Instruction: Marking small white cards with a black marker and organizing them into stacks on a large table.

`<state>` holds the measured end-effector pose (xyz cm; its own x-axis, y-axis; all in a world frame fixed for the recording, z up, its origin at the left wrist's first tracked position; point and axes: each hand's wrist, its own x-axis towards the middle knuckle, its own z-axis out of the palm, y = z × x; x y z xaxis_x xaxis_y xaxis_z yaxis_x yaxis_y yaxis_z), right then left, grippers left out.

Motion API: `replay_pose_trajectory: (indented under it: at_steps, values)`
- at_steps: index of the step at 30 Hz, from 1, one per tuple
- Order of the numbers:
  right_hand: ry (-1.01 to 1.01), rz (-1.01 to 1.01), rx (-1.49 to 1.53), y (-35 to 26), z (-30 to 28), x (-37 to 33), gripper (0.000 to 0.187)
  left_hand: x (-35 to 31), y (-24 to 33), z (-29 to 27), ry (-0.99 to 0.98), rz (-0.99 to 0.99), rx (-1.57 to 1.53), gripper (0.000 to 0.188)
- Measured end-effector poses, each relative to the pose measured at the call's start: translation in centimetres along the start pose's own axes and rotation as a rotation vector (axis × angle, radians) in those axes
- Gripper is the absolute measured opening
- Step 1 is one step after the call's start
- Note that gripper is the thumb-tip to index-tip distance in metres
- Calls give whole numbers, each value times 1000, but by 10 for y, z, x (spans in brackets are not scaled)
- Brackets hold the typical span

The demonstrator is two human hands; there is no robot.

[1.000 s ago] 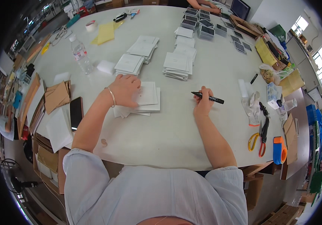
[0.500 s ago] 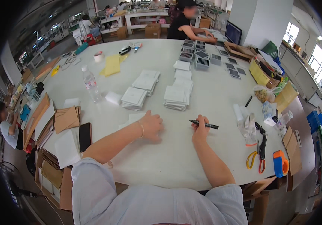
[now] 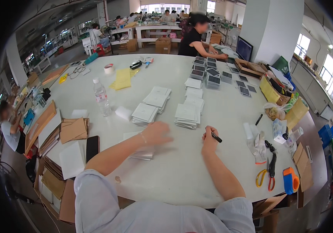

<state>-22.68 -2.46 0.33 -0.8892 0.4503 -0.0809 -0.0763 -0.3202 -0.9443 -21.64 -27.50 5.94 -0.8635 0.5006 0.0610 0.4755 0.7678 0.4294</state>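
Note:
My left hand (image 3: 157, 134), blurred by motion, hovers over the table just in front of the left stacks of flat white packets (image 3: 145, 112). Its fingers are stretched out and apart, with nothing visible in them. A smaller white pile (image 3: 142, 156) lies partly hidden beneath my left forearm. My right hand (image 3: 209, 144) is closed around a black marker (image 3: 216, 137), whose dark end sticks out to the right. Ahead of that hand, a second row of white packet stacks (image 3: 187, 114) runs away from me.
A water bottle (image 3: 101, 97) stands at left, near a phone (image 3: 92, 146) and cardboard pieces (image 3: 73, 130). At right lie scissors (image 3: 260, 177), a glove (image 3: 258, 149) and an orange-blue tape dispenser (image 3: 290, 180). Dark-panelled items (image 3: 213, 81) are piled farther back. A co-worker (image 3: 194, 37) sits across the table.
The view has tilted upward. My left hand has shifted slightly away from me, nearer the left stacks, uncovering more of the small pile. The marker has turned in my right hand.

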Motion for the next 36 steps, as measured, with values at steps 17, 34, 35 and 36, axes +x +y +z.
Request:
replay_pose_trajectory:
  at_steps: [17,34,35,36]
  values:
    - [23,-478,-552,48,49,62,43,141,-13,73,436,-594,-482,57]
    - [-393,-387,-492,6,-36,-56,41,-11,91,84,254,-552,-1395,60]
    - [-406,-461,-512,8,-41,-61,42,-21,98,83,248,-557,-1399,60]
    - [-406,-452,-519,2,-45,-70,42,-31,104,83,274,-499,-1446,56]
